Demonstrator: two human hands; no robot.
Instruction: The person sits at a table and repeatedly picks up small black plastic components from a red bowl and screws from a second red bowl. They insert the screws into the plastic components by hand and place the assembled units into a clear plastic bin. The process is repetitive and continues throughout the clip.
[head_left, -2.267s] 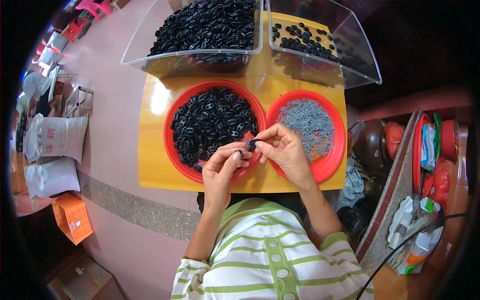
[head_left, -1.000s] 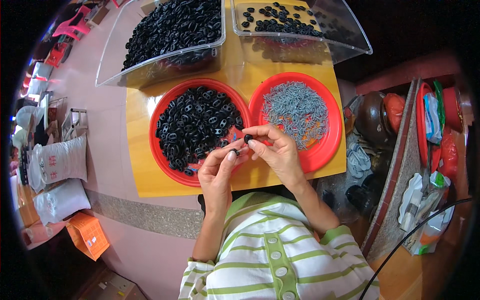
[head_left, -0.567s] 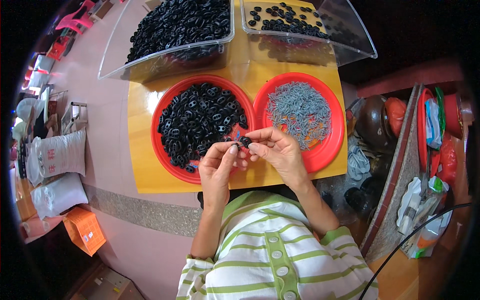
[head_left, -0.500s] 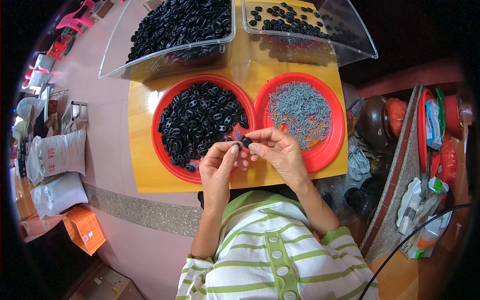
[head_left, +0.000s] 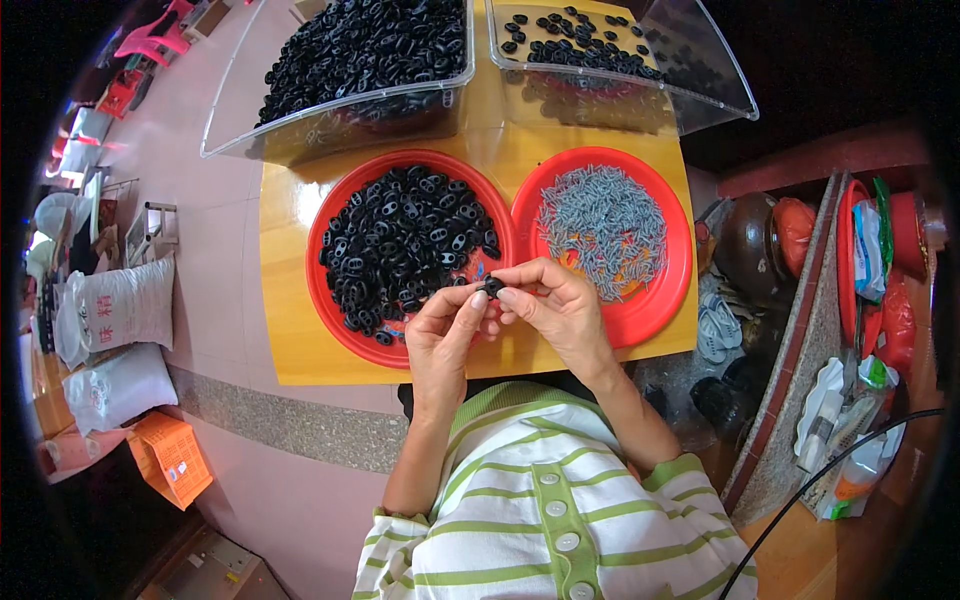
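Observation:
My left hand (head_left: 443,328) and my right hand (head_left: 562,312) meet at the fingertips over the front of two red plates. Pinched between them is a small black plastic piece (head_left: 492,287), partly covered by the fingers; whether a second part is with it is hidden. The left red plate (head_left: 318,290) carries a heap of black oval pieces with two holes (head_left: 400,235). On the right red plate (head_left: 672,205) lie many small grey screws (head_left: 600,225), spread in a loose pile.
Behind the plates stand two clear plastic bins (head_left: 335,118) (head_left: 690,118), the left piled with black pieces, the right holding fewer. All rest on a yellow table (head_left: 285,340). White sacks (head_left: 125,305) lie at left; a ledge (head_left: 775,370) and brown jar (head_left: 748,235) are at right.
My left fingertips have come closer to the black piece in my right hand, and both hands now pinch together on it. The plates and bins look the same.

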